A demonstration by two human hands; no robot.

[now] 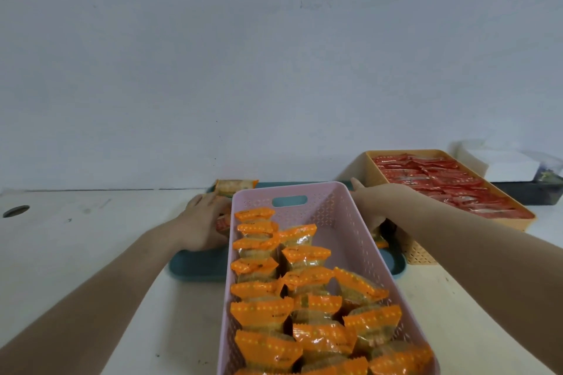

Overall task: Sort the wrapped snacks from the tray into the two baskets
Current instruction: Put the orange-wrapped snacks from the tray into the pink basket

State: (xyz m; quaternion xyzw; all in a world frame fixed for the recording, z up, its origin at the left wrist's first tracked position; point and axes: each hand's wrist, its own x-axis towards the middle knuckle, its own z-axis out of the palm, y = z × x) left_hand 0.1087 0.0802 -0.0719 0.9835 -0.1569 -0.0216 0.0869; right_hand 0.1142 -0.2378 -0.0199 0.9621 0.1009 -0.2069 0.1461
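Note:
A pink basket stands in front of me on the teal tray, filled with several orange-wrapped snacks. A yellow basket at the right back holds red-wrapped snacks. My left hand lies on the tray left of the pink basket, its fingers around a red-orange wrapped snack. My right hand reaches down between the two baskets; its fingertips are hidden behind the pink wall, near an orange snack. Another orange-wrapped snack lies at the tray's far edge.
A white table runs to a grey wall. There is a round hole in the table at far left. White paper and a dark box sit at the far right behind the yellow basket.

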